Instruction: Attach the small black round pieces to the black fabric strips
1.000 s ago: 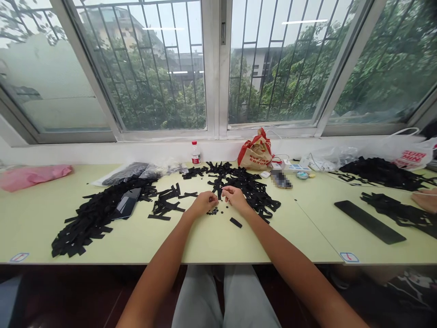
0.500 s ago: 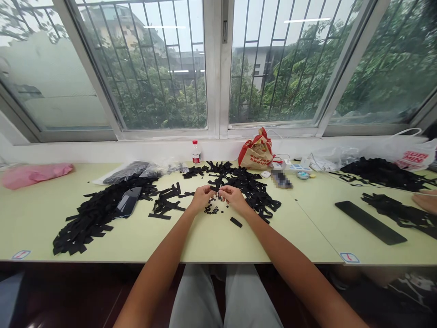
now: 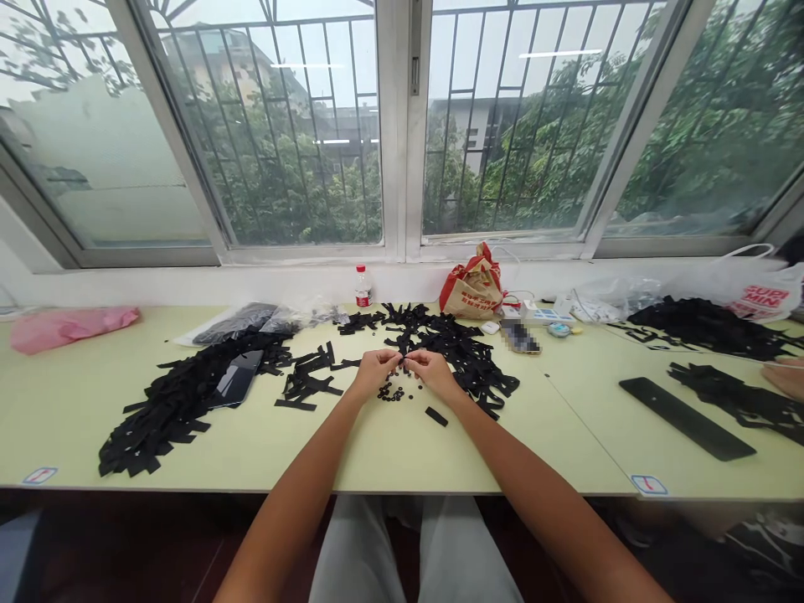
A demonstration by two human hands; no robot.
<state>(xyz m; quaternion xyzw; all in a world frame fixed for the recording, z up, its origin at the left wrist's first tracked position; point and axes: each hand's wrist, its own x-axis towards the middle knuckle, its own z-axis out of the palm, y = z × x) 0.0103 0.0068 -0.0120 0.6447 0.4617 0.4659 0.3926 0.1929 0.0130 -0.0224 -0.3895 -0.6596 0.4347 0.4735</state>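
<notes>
My left hand (image 3: 378, 368) and my right hand (image 3: 428, 368) meet fingertip to fingertip over the table, both closed on a small black piece (image 3: 403, 360) pinched between them. Its shape is mostly hidden by the fingers. Just below the hands lie several small black rings (image 3: 392, 393). A single black strip (image 3: 436, 416) rests nearer the table's front edge. To the right and behind, a pile of black strips (image 3: 468, 352) spreads out. More loose strips (image 3: 307, 381) lie left of my left hand.
A long heap of black strips (image 3: 169, 402) with a dark phone (image 3: 236, 379) on it is at left. Behind stand a bottle (image 3: 363, 288) and a paper bag (image 3: 472, 289). At right are a black flat bar (image 3: 684, 419), black pieces (image 3: 741, 398) and another person's hand (image 3: 785, 377).
The black strip seen between my hands earlier now shows only as a small dark bit at the fingertips, which have drawn closer together. The whole view has shifted slightly.
</notes>
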